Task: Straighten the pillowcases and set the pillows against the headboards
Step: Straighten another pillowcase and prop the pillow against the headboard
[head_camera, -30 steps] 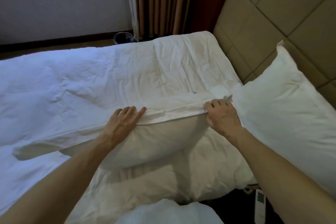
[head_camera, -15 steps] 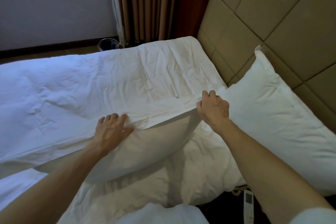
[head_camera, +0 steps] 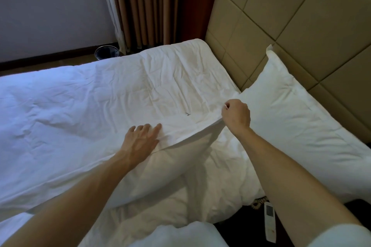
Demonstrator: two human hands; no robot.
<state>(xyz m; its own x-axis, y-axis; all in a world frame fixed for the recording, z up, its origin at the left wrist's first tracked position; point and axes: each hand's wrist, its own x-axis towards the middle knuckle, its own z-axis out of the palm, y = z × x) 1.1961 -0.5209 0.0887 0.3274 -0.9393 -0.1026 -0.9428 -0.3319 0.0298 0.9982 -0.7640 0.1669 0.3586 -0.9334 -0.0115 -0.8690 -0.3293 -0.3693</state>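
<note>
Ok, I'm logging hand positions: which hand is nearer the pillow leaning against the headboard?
Right. The right hand pinches the pillowcase edge right beside the leaning pillow; the left hand rests flat on the other pillow, farther away.

Hotel bedroom: bed (head_camera: 100, 106), padded headboard (head_camera: 301, 26).
</note>
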